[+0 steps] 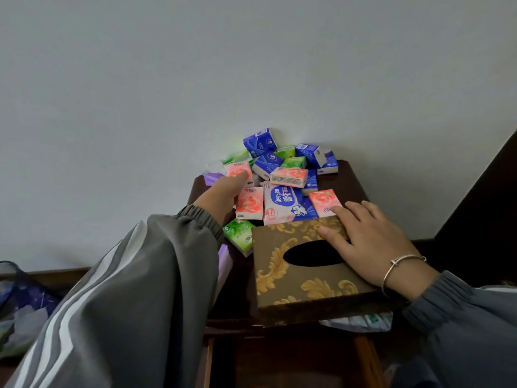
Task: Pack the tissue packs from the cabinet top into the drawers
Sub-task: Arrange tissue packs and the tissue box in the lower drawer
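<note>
**Packs heaped at the cabinet's back edge**

Packs (pixel 282 201) crowd the cabinet top (pixel 351 186) against the wall, with bare wood only along the right edge. The left hand (pixel 221 196) touches a pink pack (pixel 237 170) back-left, but its grip cannot be told. The right hand (pixel 372 242) lies with fingers spread on the box (pixel 291 278) at the front edge.

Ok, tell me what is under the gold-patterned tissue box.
A pale plastic wrapper sticks out beneath the tissue box at its near right corner. The rest of it is covered by the box.

Left hand (pixel 223 196), right hand (pixel 372 245) outstretched.
</note>
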A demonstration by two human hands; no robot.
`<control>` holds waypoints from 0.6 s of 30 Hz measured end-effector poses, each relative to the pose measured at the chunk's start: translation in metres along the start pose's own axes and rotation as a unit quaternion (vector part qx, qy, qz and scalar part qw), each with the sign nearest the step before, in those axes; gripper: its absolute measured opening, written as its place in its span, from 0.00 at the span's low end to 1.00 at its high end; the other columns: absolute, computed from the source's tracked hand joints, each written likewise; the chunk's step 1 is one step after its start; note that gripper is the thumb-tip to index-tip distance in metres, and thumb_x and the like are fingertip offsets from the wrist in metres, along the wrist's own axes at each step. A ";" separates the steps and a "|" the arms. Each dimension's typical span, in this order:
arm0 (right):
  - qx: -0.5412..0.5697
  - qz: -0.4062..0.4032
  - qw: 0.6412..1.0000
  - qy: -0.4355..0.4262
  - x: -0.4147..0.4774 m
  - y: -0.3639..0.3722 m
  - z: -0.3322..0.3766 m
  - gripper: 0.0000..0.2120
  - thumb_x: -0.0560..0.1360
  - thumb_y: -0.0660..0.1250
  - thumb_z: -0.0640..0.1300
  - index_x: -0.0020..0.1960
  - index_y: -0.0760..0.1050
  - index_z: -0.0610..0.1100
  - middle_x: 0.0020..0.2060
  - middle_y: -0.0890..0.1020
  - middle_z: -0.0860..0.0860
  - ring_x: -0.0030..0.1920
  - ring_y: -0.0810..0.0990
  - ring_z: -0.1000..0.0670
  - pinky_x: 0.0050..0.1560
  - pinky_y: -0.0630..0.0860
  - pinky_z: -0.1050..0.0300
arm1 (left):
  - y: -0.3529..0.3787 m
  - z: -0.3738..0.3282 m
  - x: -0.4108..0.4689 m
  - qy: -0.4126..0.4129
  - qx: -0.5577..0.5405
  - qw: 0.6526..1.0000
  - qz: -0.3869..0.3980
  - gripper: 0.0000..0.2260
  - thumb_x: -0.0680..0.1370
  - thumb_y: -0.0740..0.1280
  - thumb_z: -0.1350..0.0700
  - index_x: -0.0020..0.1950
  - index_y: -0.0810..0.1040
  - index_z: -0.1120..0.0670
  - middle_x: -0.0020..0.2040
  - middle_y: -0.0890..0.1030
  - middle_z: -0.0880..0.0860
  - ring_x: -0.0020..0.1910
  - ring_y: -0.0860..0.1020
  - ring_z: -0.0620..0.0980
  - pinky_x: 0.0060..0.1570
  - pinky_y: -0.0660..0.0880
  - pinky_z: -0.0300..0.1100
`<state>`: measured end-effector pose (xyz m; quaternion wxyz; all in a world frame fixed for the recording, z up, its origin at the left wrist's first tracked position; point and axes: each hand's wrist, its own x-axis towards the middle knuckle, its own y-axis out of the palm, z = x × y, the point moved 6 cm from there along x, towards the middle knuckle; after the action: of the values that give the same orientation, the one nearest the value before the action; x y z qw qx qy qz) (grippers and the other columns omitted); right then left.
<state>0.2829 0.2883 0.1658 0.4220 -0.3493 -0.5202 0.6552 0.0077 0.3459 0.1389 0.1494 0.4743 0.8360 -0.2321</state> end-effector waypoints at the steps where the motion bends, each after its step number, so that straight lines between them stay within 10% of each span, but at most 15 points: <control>1: -0.002 -0.001 1.000 0.000 0.000 0.000 0.000 0.36 0.71 0.40 0.70 0.73 0.56 0.55 0.73 0.60 0.53 0.75 0.53 0.47 0.69 0.63 0.46 | 0.000 0.001 -0.001 -0.002 0.011 1.000 0.002 0.18 0.81 0.61 0.46 0.62 0.71 0.59 0.48 0.80 0.56 0.40 0.79 0.51 0.50 0.77 0.46; 5: -0.002 0.002 1.000 0.001 -0.002 0.000 0.002 0.34 0.72 0.42 0.69 0.73 0.56 0.54 0.72 0.61 0.53 0.74 0.54 0.47 0.68 0.65 0.46 | 0.003 0.001 -0.006 0.003 0.023 1.000 -0.007 0.20 0.80 0.62 0.46 0.66 0.69 0.59 0.46 0.80 0.55 0.37 0.80 0.50 0.31 0.75 0.43; 9: 0.002 0.002 1.000 0.001 -0.002 -0.001 0.002 0.33 0.73 0.43 0.69 0.72 0.57 0.54 0.72 0.62 0.53 0.73 0.55 0.48 0.67 0.66 0.46 | 0.006 0.001 -0.007 0.048 -0.006 0.998 -0.038 0.29 0.79 0.63 0.46 0.73 0.56 0.60 0.57 0.78 0.58 0.41 0.81 0.52 0.34 0.78 0.45; 18: 0.002 -0.004 1.000 0.000 -0.002 -0.001 0.002 0.33 0.73 0.43 0.68 0.72 0.57 0.53 0.71 0.63 0.53 0.72 0.56 0.48 0.67 0.67 0.46 | 0.012 0.003 -0.019 0.209 -0.008 0.976 -0.060 0.15 0.79 0.64 0.48 0.58 0.62 0.52 0.56 0.78 0.56 0.49 0.82 0.55 0.49 0.81 0.54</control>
<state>0.2819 0.2860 0.1670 0.4251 -0.3469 -0.5202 0.6545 0.0283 0.3360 0.1426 -0.0392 0.4603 0.8773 -0.1299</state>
